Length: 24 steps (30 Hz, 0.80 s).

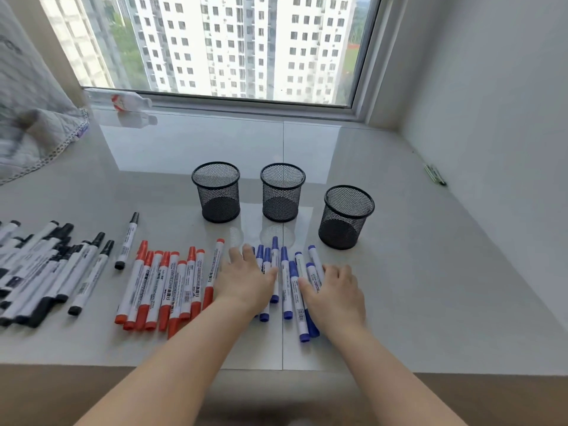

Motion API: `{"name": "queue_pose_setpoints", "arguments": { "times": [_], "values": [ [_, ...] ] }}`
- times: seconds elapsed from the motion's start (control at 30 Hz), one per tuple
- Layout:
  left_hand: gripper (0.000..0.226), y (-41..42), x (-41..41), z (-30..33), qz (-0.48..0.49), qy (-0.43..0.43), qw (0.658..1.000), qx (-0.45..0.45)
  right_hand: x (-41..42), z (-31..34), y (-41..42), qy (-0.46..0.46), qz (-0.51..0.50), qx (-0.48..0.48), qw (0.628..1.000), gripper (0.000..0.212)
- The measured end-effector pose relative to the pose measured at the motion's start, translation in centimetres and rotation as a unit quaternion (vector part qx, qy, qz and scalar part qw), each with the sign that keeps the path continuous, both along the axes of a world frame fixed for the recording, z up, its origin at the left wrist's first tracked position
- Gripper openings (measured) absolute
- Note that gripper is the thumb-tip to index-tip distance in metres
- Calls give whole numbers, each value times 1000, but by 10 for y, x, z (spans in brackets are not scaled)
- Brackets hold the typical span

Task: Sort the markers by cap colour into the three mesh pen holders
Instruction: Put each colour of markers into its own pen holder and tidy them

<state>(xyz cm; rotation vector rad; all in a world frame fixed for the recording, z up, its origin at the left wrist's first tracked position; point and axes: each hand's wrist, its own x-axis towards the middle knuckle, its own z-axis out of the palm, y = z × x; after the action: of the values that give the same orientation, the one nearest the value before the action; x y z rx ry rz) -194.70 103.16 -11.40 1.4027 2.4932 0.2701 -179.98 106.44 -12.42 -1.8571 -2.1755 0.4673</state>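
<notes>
Three mesh holders (282, 192) are standing in a row on the tabletop (430, 272), all upright. Nearer the person, markers are lying in groups: black (46, 269) at far left, red (166, 287) beside them, blue (289, 281) in the middle. Both hands are resting palm-down on the blue group, the left hand (246, 278) with fingers straight and spread apart, the right hand (335, 290) with fingers loosely bent, gripping nothing that I can tell.

big window (239, 47) looking out on white apartment towers | glossy pale desk (399, 241) catching daylight | plain white wall (491, 87) on the right | quilted fabric (27, 118) far left
</notes>
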Motion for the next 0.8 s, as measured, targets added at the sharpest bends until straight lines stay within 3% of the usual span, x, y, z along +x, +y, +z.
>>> {"name": "queue_pose_setpoints", "arguments": {
  "times": [0.13,0.33,0.8],
  "values": [
    [62,-6,4,-3,-20,38,999,20,-3,-4,-4,-4,-18,25,1000,56],
    [61,-8,6,-7,17,4,999,30,-1,-4,0,6,-23,12,1000,53],
    [31,-1,-3,-3,41,-52,997,50,-5,2,6,-43,-26,-18,999,58]
  ]
}}
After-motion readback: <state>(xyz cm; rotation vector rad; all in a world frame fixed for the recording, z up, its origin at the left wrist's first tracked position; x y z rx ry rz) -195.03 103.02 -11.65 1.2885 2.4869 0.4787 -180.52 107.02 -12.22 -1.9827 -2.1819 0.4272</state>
